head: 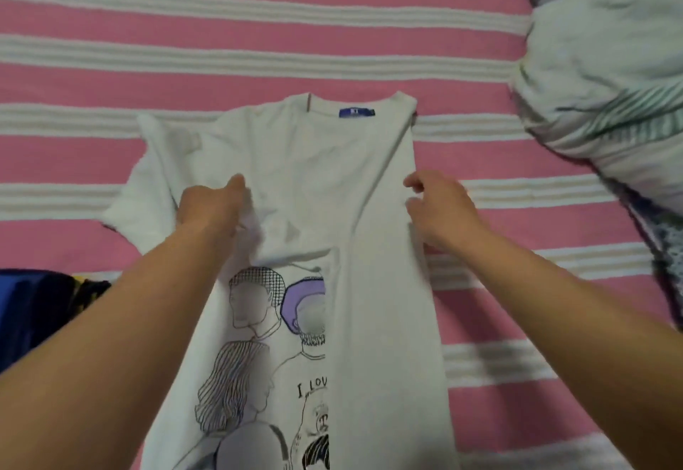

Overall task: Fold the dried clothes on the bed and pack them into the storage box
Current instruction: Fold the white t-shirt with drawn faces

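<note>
Dim, even light; soft blur overall; wide-angle edge distortion.

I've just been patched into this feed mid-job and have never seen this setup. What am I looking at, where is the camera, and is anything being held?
There is no machine here: these are a person's two bare hands, filmed by a camera worn on the head, looking forward and down. A white printed T-shirt lies on a pink and white striped bedspread, its right side already folded inward. The left hand pinches cloth near the left sleeve. The right hand rests at the folded edge; its grip is unclear. A patterned pillow lies at right.
</note>
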Demonstrator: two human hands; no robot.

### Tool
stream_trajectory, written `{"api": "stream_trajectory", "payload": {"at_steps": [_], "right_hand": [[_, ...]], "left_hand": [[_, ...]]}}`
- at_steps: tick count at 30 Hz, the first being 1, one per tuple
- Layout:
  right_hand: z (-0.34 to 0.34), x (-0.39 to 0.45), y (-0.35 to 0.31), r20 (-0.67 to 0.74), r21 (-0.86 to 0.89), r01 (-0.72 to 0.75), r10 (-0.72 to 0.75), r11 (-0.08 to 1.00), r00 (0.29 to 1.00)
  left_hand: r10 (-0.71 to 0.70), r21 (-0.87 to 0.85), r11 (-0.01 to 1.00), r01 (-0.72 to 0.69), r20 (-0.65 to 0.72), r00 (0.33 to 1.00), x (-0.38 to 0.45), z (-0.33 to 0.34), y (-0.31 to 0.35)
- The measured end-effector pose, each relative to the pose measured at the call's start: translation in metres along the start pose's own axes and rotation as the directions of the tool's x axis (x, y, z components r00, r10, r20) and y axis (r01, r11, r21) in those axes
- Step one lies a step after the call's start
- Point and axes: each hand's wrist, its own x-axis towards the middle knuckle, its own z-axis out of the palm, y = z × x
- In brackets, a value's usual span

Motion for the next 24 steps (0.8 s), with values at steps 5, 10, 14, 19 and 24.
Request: {"api": "stream_trajectory", "payload": {"at_steps": [5,10,14,19,24], "right_hand": [[-0.016,0.099,-0.037,-0.095,-0.252,0.202,-0.231,0.947,0.968],[-0.009,0.158,-0.055,0.076,-0.519,0.182,-0.167,0.835,0.983],[0.002,0.161,-0.059,-0.063,-0.448,0.191,-0.244,0.873,0.968],[0.042,0.092,-0.062,-0.387,-0.231,0.296,-0.367,0.927,0.846],[0.109,0.008,-0.042,0.116,-0.359,0.429,-0.416,0.829,0.902]], "left_hand": [[0.084,-0.057,0.995,-0.082,0.044,0.996,0.014,0.003,-0.009],[0.17,-0.274,0.949,-0.157,0.024,0.985,0.008,-0.016,-0.029],[0.117,-0.455,0.887,-0.083,0.048,0.992,0.009,-0.015,-0.037],[0.114,-0.494,0.869,-0.034,0.134,0.984,0.02,-0.018,-0.042],[0.157,-0.43,0.902,-0.049,0.219,0.963,0.025,-0.025,-0.049]]}}
